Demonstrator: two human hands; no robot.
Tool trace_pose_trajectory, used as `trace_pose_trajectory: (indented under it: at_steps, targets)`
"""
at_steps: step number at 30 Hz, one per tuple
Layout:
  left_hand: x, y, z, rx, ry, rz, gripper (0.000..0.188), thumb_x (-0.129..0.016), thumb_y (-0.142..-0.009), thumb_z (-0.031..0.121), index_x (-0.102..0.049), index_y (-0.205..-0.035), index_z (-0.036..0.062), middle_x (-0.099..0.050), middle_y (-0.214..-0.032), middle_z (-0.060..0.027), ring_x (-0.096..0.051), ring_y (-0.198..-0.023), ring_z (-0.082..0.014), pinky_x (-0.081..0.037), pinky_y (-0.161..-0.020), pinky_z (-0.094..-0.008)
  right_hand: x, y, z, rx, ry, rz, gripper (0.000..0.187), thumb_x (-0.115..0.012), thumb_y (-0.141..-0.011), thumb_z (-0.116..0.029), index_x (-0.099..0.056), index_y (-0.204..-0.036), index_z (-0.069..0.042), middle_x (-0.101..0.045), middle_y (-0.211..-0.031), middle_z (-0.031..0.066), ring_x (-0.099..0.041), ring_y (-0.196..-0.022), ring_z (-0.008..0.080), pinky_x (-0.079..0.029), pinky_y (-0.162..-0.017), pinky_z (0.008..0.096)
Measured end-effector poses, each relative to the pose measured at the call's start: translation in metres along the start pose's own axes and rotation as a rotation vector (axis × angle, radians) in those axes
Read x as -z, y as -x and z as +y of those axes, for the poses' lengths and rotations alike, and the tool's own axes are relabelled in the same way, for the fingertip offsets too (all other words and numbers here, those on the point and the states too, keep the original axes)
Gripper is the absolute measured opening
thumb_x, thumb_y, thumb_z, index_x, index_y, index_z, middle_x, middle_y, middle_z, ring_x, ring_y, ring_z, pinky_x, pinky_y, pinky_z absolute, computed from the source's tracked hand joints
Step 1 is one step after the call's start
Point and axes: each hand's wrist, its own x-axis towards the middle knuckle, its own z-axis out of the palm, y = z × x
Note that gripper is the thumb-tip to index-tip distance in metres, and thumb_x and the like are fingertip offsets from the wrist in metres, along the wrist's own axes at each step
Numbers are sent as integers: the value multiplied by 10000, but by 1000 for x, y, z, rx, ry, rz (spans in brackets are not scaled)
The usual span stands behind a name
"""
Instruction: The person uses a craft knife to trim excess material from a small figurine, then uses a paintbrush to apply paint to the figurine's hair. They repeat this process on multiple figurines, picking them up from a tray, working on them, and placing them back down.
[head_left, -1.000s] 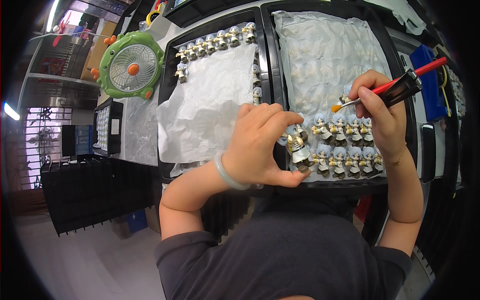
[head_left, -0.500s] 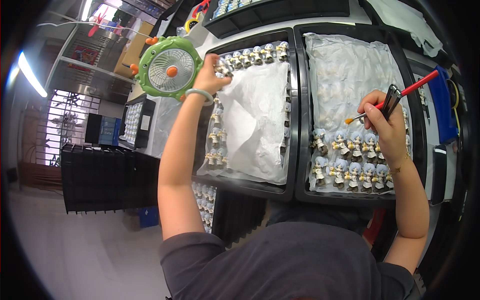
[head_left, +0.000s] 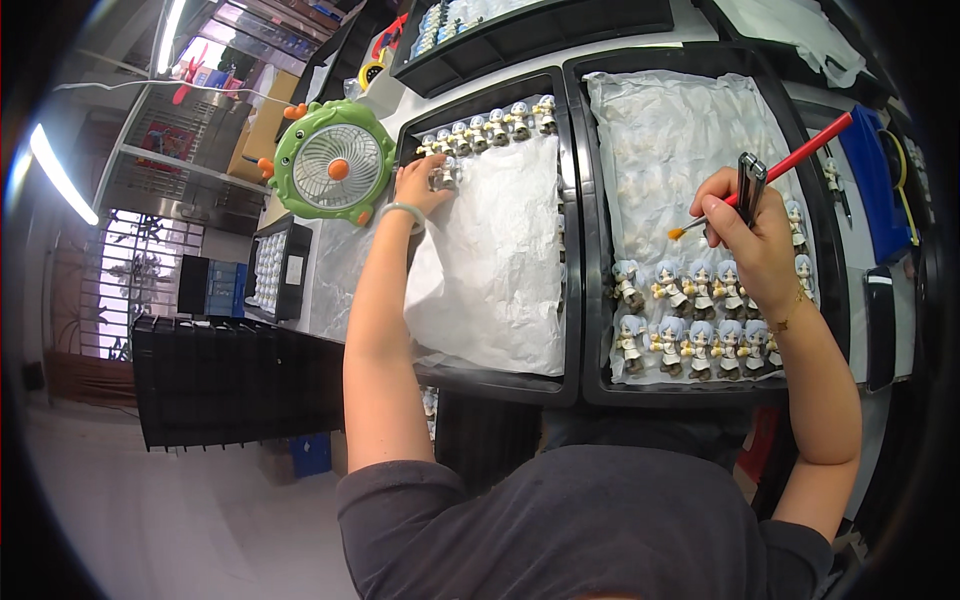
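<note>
Figurines [head_left: 698, 345] with pale blue hair are laid out in two rows at the near end of the right tray [head_left: 690, 395], while the far part is covered by a crumpled white sheet [head_left: 670, 140], through which more shapes are faintly seen. A single figurine [head_left: 446, 174] is met by the fingertips of the left hand [head_left: 418, 188] in the far left corner of the left tray [head_left: 500, 387], just below a row of figurines [head_left: 478, 133] lined up along the far edge. Thumb and fingers are curved about it; whether it is pinched or merely touched cannot be told, as part of it is hidden by the hand. Most of that tray is covered by white paper [head_left: 490, 250], and the left wrist is circled by a pale bangle [head_left: 404, 211].

By the right hand [head_left: 752, 235], a red-handled brush [head_left: 800, 156] is pinched between thumb and fingers, its orange tip pointed down and leftward over the right tray. A black and silvery tool [head_left: 752, 180] is held there too, its kind unclear. Beside the left tray, a green fan [head_left: 338, 169] is placed.
</note>
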Motion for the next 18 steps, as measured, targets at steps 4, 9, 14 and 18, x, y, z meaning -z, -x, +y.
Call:
trace_pose_trajectory:
  at_steps: [4,9,14,18]
  targets:
    - [4,2,8,-48,-18,24,625,-670,-560,198,-448,-1143,161,-525,-1064,-60,-403,-1071,-266,-247,-951,-378,-1,1,0,-6,-18,6,191,-488,-795,-191,-520,-710,-23,-443,-545,-19,-404,-507,33,-290,-469,176]
    - [10,4,26,-131,-237,73,652,-656,-529,158,-445,-1143,221,-520,-1044,-62,-405,-1063,-267,-256,-941,-392,-1,1,0,-12,-13,-18,192,-490,-792,-192,-520,-710,-21,-447,-558,-13,-410,-524,41,-309,-491,188]
    - [11,-7,21,13,-192,-43,655,-679,-517,172,-449,-1123,261,-520,-1054,-52,-397,-1083,-250,-212,-967,-430,3,0,0,-16,-24,-22,138,-512,-776,-139,-541,-728,-13,-544,-668,21,-454,-532,60,-374,-496,198]
    - [13,-5,23,31,-149,-65,610,-693,-543,177,-451,-1098,246,-545,-1027,-46,-440,-1049,-257,-225,-964,-441,2,-1,1,-8,-30,4,190,-497,-787,-193,-528,-718,-19,-451,-560,-12,-417,-523,41,-304,-486,186]
